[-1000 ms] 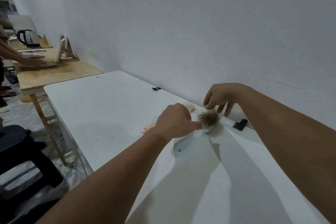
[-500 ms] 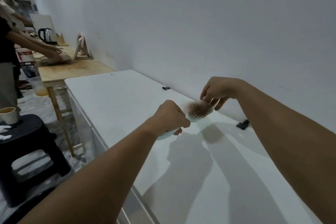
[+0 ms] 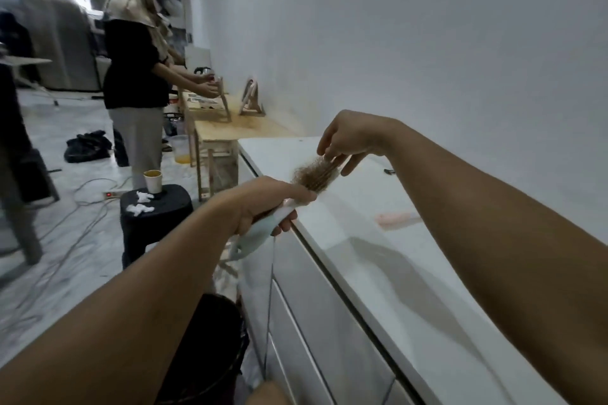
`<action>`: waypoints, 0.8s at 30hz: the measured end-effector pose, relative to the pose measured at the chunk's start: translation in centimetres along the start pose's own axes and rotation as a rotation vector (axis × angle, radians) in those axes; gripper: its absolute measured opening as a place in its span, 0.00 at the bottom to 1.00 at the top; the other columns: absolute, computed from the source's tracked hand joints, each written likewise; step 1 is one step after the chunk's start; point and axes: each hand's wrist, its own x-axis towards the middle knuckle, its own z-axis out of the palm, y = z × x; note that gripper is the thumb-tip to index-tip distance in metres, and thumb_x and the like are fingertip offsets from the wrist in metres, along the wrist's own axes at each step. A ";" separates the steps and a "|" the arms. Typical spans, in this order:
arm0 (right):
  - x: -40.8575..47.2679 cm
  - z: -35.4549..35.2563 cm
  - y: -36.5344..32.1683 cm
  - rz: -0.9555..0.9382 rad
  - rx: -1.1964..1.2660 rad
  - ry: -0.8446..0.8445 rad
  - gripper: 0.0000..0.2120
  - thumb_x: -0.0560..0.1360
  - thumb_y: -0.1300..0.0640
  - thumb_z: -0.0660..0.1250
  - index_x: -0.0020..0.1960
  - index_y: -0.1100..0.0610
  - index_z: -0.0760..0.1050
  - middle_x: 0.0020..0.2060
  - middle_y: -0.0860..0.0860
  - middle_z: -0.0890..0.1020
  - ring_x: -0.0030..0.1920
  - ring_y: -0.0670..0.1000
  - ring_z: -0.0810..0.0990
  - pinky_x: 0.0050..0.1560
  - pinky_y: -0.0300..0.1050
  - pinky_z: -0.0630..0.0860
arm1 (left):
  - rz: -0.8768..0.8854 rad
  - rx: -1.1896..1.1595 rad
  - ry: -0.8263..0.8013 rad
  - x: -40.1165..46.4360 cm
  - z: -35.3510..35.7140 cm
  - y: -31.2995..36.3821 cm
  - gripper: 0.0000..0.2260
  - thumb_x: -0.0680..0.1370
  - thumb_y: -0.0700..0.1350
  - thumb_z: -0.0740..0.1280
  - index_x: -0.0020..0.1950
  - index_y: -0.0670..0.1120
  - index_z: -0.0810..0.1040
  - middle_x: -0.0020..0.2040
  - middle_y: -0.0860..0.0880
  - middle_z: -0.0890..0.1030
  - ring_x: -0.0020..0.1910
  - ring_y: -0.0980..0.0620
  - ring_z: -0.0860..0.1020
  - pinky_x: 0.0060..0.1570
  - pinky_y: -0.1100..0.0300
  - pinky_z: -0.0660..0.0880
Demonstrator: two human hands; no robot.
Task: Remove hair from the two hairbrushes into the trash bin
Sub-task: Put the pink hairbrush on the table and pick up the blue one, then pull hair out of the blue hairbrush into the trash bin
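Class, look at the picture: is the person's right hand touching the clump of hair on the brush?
Touching. The head view shows the right hand with its fingertips pinching into the top of the hair, no gap between them.

The left hand (image 3: 263, 200) has lifted the blue brush (image 3: 279, 217) off the table (image 3: 378, 260) and carried it out past the left edge, above a dark bin (image 3: 210, 339) on the floor. The right hand (image 3: 348, 138), open above it a second ago, now pinches the hair (image 3: 312, 174).
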 end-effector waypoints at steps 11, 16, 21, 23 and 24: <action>3.2 17.2 -9.4 -0.195 0.003 -0.174 0.13 0.76 0.71 0.61 0.57 0.65 0.79 0.55 0.59 0.79 0.52 0.62 0.82 0.45 0.55 0.84 | -0.130 -0.177 0.336 -5.0 -8.8 -11.9 0.14 0.78 0.50 0.68 0.52 0.38 0.80 0.37 0.43 0.85 0.28 0.47 0.78 0.31 0.60 0.71; 5.2 23.7 -9.4 -0.260 -0.023 -0.260 0.17 0.74 0.72 0.64 0.59 0.60 0.79 0.57 0.57 0.78 0.50 0.57 0.82 0.35 0.41 0.81 | -0.161 -0.240 0.451 -5.5 -10.3 -17.6 0.14 0.78 0.46 0.70 0.52 0.34 0.81 0.37 0.41 0.84 0.26 0.48 0.78 0.28 0.61 0.73; 7.8 30.3 -7.6 -0.371 -0.160 -0.269 0.20 0.73 0.66 0.65 0.64 0.53 0.78 0.60 0.55 0.80 0.54 0.52 0.79 0.48 0.39 0.74 | -0.252 -0.192 0.486 -3.9 -11.3 -22.5 0.13 0.78 0.46 0.68 0.57 0.38 0.80 0.35 0.44 0.82 0.24 0.50 0.73 0.26 0.64 0.66; 8.9 33.0 -6.4 -0.395 -0.166 -0.283 0.24 0.74 0.67 0.64 0.68 0.52 0.75 0.65 0.55 0.77 0.62 0.55 0.76 0.55 0.39 0.71 | -0.285 -0.180 0.505 -2.9 -11.6 -24.6 0.13 0.77 0.46 0.67 0.55 0.37 0.81 0.36 0.42 0.83 0.23 0.49 0.72 0.23 0.65 0.65; 9.3 34.3 -5.8 -0.404 -0.170 -0.290 0.26 0.74 0.68 0.63 0.69 0.51 0.73 0.67 0.55 0.75 0.65 0.56 0.75 0.57 0.40 0.70 | -0.301 -0.179 0.516 -2.5 -11.7 -25.5 0.12 0.77 0.45 0.67 0.53 0.36 0.82 0.37 0.41 0.83 0.22 0.49 0.72 0.21 0.65 0.65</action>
